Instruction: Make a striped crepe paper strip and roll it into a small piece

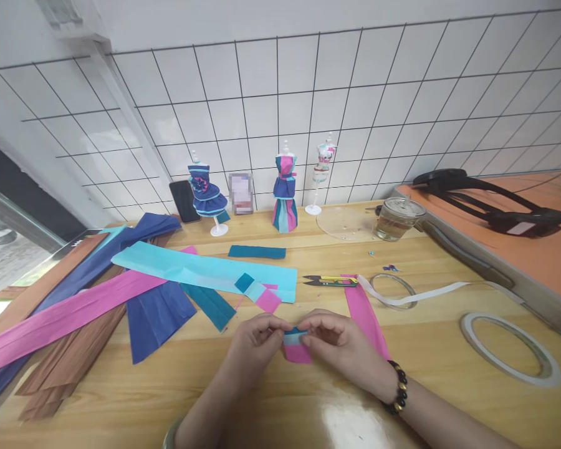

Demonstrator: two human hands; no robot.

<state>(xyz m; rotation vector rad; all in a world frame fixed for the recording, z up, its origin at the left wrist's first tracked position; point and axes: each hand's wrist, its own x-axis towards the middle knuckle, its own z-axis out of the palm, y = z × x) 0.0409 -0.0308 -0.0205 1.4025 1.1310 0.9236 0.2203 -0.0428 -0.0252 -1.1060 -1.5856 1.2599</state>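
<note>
A small striped piece of crepe paper (298, 353), teal at the top, light blue in the middle and pink below, is held between both hands just above the wooden table. My left hand (260, 342) pinches its upper left corner with thumb and forefinger. At the upper right corner, my right hand (335, 340) pinches it too; a beaded bracelet circles that wrist. Beyond the hands lies a similar teal, light blue and pink piece (267, 300) on a long light blue strip (206, 269). Yellow-handled thread snips (330, 281) rest to the right of it.
Crepe strips in pink (75, 310), navy (156, 315) and brown (81, 349) overlap at left. Rolls of white tape (512, 349) lie at right, near a lidded glass (399, 219). Small dressed mannequins (285, 193) and a phone (184, 201) stand along the tiled wall.
</note>
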